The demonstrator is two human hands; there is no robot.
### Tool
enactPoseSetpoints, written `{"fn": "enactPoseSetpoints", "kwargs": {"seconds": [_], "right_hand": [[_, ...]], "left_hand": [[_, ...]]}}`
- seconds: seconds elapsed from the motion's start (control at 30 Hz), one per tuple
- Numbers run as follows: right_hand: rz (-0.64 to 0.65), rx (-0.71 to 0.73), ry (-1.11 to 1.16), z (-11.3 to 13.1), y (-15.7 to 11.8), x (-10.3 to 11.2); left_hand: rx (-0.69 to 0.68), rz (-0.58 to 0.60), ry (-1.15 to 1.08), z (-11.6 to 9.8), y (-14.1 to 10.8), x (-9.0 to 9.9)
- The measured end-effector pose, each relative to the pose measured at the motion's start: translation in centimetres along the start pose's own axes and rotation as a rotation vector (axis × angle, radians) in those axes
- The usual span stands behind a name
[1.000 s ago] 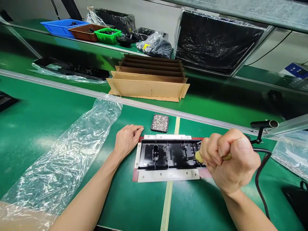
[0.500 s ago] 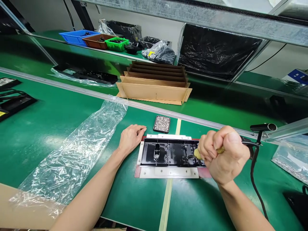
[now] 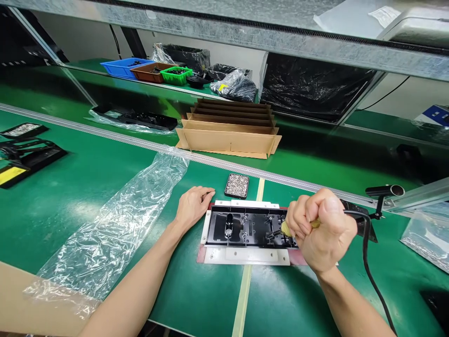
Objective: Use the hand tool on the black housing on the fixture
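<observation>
A long black plastic part (image 3: 252,227) lies in a fixture with white edge blocks (image 3: 245,256) on the green table. My right hand (image 3: 321,229) is closed round a corded tool with a yellow handle (image 3: 286,229); its dark tip reaches down to the right half of the black part. My left hand (image 3: 192,206) rests beside the fixture's upper left corner, its fingers together and curled, and what they hold, if anything, is hidden. Just behind the fixture sits a small black tray of tiny metal pieces (image 3: 237,185).
Clear plastic film (image 3: 115,224) stretches along the left. Cardboard dividers (image 3: 229,138) stand behind the metal rail. Black parts (image 3: 31,157) lie far left. A metal tube on a stand (image 3: 385,191) and a clear bag (image 3: 426,236) are at the right. The tool's cord (image 3: 366,252) hangs beside my right wrist.
The view has shifted slightly, so the whole scene sits a little lower. My right hand has moved a little left with the tool, and the cord now bows out differently. My left hand keeps its place.
</observation>
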State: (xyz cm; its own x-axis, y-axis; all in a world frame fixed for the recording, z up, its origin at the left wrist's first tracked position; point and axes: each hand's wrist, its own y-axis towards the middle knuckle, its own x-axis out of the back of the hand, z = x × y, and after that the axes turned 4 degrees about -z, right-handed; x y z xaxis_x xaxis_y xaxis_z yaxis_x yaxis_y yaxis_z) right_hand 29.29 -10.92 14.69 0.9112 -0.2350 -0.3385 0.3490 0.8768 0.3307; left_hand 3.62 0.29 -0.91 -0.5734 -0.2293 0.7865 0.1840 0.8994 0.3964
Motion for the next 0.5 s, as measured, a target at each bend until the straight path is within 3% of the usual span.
{"fn": "enactPoseSetpoints", "kwargs": {"seconds": [0.5], "right_hand": [[-0.016,0.003,0.006,-0.06,0.15,0.46]], "left_hand": [[-0.019,0.003,-0.022,0.09,-0.07,-0.35]]}}
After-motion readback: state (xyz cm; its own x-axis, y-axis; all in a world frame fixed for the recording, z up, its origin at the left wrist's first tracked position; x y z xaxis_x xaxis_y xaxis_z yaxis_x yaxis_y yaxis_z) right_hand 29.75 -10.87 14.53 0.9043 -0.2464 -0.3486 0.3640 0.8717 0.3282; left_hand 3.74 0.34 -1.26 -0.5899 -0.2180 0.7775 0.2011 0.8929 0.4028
